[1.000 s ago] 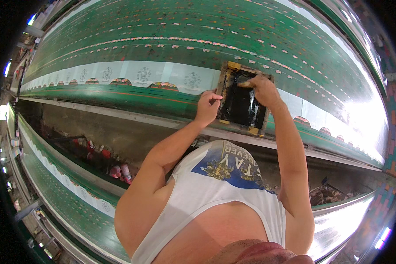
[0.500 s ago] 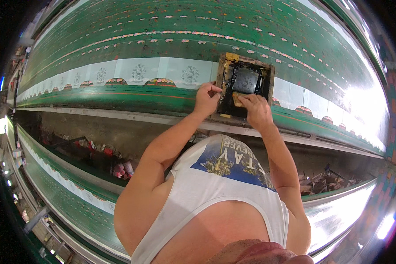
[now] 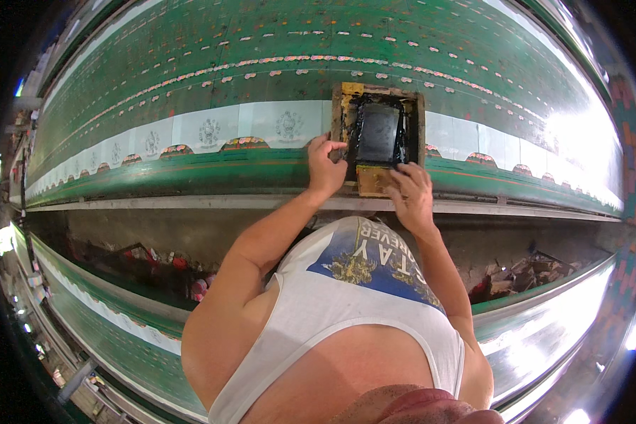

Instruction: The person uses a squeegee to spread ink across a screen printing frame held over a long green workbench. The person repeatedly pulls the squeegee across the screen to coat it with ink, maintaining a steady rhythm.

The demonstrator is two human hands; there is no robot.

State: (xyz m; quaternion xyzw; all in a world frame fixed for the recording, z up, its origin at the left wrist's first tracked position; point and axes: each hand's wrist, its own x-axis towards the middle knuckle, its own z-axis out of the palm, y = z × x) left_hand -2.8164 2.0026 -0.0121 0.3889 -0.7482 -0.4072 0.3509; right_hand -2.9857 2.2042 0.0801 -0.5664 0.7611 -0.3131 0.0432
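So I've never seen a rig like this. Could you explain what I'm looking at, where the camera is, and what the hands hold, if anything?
There is no machine here: these are a person's bare hands, seen from above by a wide fisheye camera worn on their head, which bends straight edges. On the long green table lies a row of pale sheets, several bearing dark motifs. A wooden frame with a black-smeared inside lies across that row. The left hand is at its left edge. The right hand is at the right end of a tan block; whether it grips it is unclear.
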